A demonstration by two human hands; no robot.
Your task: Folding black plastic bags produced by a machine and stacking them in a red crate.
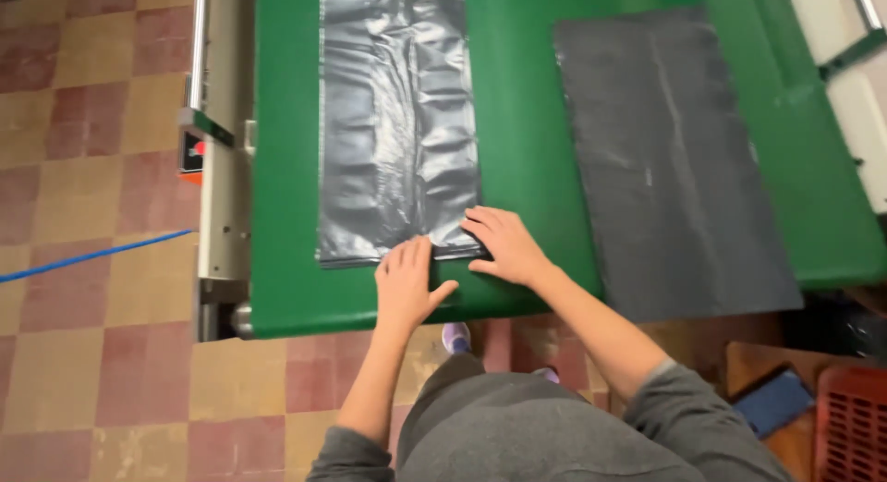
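Observation:
A shiny grey plastic bag (397, 122) lies flat on the green belt (527, 122), running away from me. My left hand (405, 283) rests flat on the belt at the bag's near edge, fingers together, fingertips touching the bag. Beside it, my right hand (504, 244) presses palm-down on the bag's near right corner, fingers spread. Neither hand grips anything. A second, darker matte grey bag (674, 158) lies flat to the right, apart from both hands.
A metal machine frame (222, 168) with a small red-and-black control box (193, 156) borders the belt's left side. A blue cable (92, 256) crosses the checkered tile floor. A red crate (850, 427) and a blue object (774, 401) sit at lower right.

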